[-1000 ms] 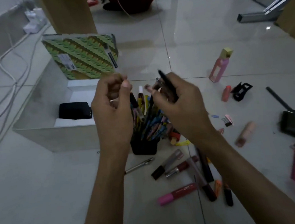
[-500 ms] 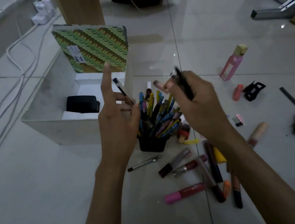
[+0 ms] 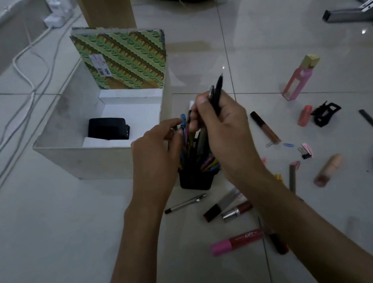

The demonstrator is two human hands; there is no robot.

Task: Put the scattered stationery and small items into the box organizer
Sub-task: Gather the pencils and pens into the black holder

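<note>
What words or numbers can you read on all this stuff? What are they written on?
"100": on the white sticker on the green cover standing in the box.
"Juicy": upside down, on the pink and red tube on the floor.
Too blurred to read: the sticker's small print and barcode, and the smaller print beside "Juicy". Nothing else shows readable text.

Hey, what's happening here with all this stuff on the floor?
A person is tidying up on a tiled floor. Their right hand grips a black pen above a black pen cup packed with coloured pens. The left hand reaches in among those pens; whether it holds one is unclear. The white box beside the cup holds a black case, and lipsticks, paper clips and a hair claw lie scattered around.
</note>
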